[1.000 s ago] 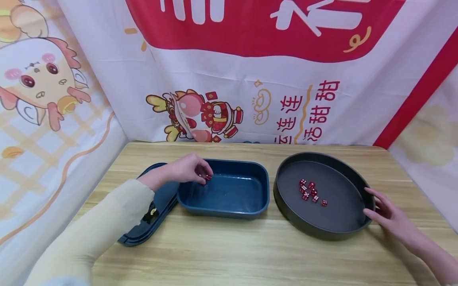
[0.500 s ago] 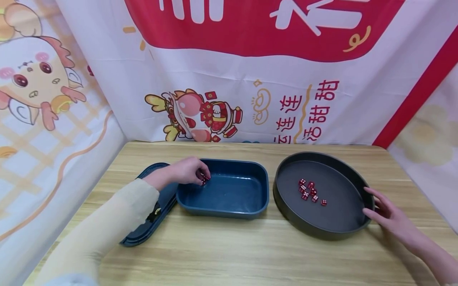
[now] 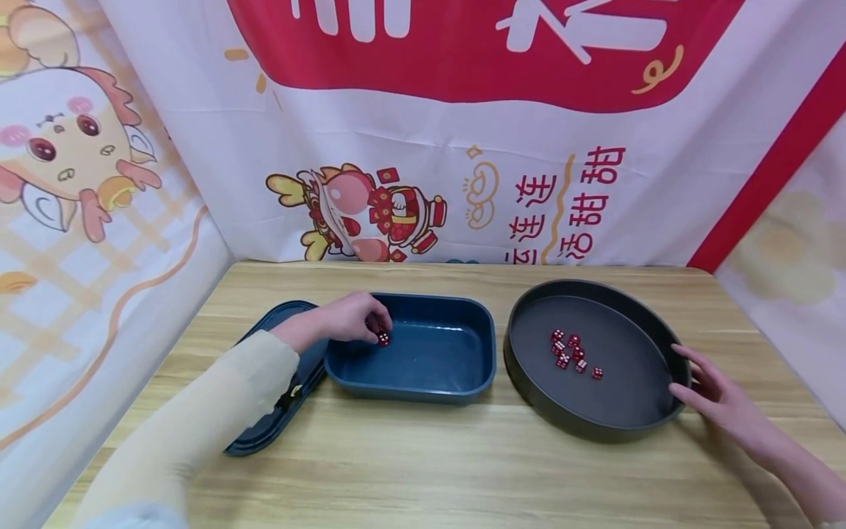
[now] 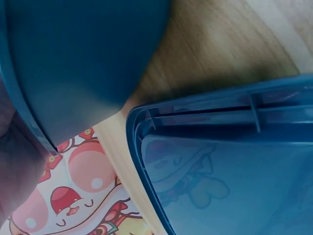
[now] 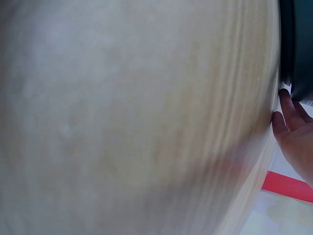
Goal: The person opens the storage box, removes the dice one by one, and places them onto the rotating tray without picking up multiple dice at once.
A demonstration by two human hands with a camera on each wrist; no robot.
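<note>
My left hand (image 3: 353, 316) reaches into the left part of a deep blue rectangular box (image 3: 423, 389), its fingers curled and pinching red dice (image 3: 383, 338) with white dots. Part of the dice is hidden behind the fingers. At the right, my right hand (image 3: 720, 400) holds the right edge of a dark round pan (image 3: 595, 426), thumb and fingers at the rim. Several red dice (image 3: 580, 366) lie loosely clustered on the pan's floor. In the right wrist view, the fingertips (image 5: 284, 95) show against the dark side of the pan.
A blue lid (image 3: 264, 433) lies left of the box, under my left forearm, with a small black and yellow patch. All stand on a wood-grain table (image 3: 449, 470). Printed cloth (image 3: 429, 125) hangs behind and at both sides.
My left hand stays in the box with slight finger shifts, and a die now shows more clearly below the fingertips. My right hand and the pan with its dice hold still.
</note>
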